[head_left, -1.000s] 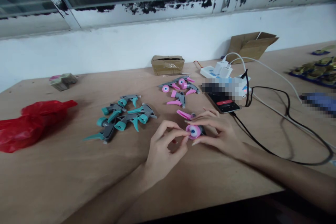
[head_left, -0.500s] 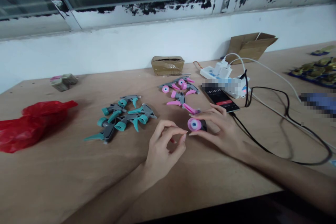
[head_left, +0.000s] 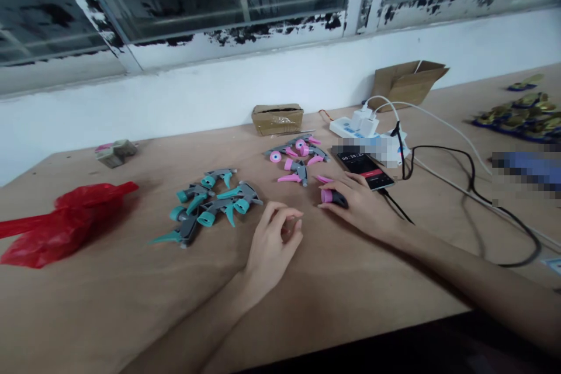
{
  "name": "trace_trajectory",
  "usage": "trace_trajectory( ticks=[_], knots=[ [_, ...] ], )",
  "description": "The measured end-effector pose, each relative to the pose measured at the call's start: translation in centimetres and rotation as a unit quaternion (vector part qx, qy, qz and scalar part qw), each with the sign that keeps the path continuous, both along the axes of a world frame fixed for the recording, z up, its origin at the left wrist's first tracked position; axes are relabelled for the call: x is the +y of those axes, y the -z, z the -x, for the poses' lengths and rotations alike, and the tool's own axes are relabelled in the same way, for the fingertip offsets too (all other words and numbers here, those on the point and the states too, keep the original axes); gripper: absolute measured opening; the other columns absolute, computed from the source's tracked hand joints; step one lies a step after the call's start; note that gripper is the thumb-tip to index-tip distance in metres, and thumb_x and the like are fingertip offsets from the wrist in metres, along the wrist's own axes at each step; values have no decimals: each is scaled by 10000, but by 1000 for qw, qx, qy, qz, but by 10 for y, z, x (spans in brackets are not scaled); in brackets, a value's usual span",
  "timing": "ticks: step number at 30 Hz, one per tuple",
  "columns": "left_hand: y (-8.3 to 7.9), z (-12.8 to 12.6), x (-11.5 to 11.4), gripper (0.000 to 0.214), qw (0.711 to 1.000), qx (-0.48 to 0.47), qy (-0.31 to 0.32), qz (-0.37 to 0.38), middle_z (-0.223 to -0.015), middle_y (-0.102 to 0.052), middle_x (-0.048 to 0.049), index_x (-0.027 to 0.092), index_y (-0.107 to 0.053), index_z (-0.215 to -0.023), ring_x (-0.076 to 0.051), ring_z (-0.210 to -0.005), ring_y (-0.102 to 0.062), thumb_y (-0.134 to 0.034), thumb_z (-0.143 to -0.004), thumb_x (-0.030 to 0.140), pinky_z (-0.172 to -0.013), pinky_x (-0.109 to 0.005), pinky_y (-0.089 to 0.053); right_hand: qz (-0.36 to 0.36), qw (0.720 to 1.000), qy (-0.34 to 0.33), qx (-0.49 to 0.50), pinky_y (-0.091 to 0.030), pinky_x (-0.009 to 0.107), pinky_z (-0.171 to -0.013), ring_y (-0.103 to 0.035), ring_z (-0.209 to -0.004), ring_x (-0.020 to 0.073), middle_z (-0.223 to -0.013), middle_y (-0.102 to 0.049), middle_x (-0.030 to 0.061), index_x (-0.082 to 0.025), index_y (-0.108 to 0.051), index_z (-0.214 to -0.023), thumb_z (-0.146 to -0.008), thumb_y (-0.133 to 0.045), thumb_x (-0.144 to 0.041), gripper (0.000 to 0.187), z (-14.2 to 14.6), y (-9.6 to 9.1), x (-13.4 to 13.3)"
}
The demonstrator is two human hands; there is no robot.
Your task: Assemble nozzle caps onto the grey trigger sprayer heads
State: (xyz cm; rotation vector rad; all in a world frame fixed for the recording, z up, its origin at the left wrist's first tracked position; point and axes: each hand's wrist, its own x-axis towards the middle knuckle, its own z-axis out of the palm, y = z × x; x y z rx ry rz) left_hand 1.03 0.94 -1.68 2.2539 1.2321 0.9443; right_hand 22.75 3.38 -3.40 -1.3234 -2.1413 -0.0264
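Right hand [head_left: 360, 208]: closed around the pink sprayer head [head_left: 328, 196]; fingers lie over its dark grey body; wrist rests on the desk [head_left: 131, 304]
Pink sprayer head: low over the desk, just in front of the phone [head_left: 366, 164]; pink cap points toward the left hand
Left hand [head_left: 272, 241]: loosely curled, thumb close to forefinger; nothing visible in its grasp; heel on the desk, near the right hand but apart from it
Pink pile [head_left: 298, 158]: further pink-and-grey sprayer heads, beyond the right hand
Teal pile [head_left: 213, 205]: teal-and-grey sprayer heads, left of both hands
Red bag [head_left: 65, 223]: crumpled at the far left
Power strip [head_left: 350, 127]: behind the phone; black cable [head_left: 475, 187] loops to the right
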Motion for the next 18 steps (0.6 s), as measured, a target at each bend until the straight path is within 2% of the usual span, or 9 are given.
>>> trace_trajectory(
  ticks=[4, 8, 10, 12, 15, 18],
  knots=[
    [1, -3, 21, 177, 996, 69, -21, -56, -983, -539, -32, 202, -545, -988, -140, -866, -576, -478, -844, 124, -796, -291, -499, 20, 999, -17, 32, -358, 494, -980, -527, -1121, 247, -1177, -602, 81, -200, -553, -1070, -828, -553, -318, 269, 2, 1, 5],
    [-7, -14, 64, 296, 988, 116, -73, -77, -1087, -550, -87, 165, -475, -1145, -209, -1063, -516, -494, -857, 226, -944, -371, -419, 22, 997, -20, 64, -313, 486, -1031, -543, -1111, 235, -1160, -618, 62, -206, -568, -1041, -777, -610, -404, 332, 1, -2, 10],
    [-13, -22, 89, 365, 981, 147, -107, -73, -1157, -523, -139, 139, -489, -1171, -281, -1129, -469, -473, -870, 344, -967, -449, -378, 27, 996, -14, 88, -397, 437, -975, -580, -1056, 211, -1120, -636, 57, -208, -561, -1037, -783, -583, -462, 360, 0, -10, 12],
    [-19, -32, 113, 447, 973, 172, -145, -61, -1219, -489, -190, 115, -496, -1197, -342, -1165, -435, -392, -892, 425, -949, -518, -363, 35, 994, -8, 105, -484, 349, -866, -616, -979, 166, -1072, -651, 51, -206, -546, -1050, -848, -483, -473, 341, -2, -21, 18],
    [-20, -48, 140, 526, 962, 200, -181, -50, -1386, -346, -193, 158, -461, -1277, -390, -1267, -314, -330, -892, 492, -978, -581, -290, 42, 994, 10, 103, -509, 290, -793, -630, -918, 139, -1025, -656, 56, -187, -539, -1066, -902, -386, -448, 344, -1, -38, 44],
    [-11, -65, 156, 527, 954, 227, -190, -48, -1449, -286, -131, 236, -441, -1312, -379, -1328, -212, -350, -874, 514, -1025, -607, -185, 37, 996, 45, 72, -481, 364, -847, -589, -983, 187, -1086, -612, 95, -156, -551, -1075, -888, -451, -406, 328, 5, -44, 86]
  ],
)
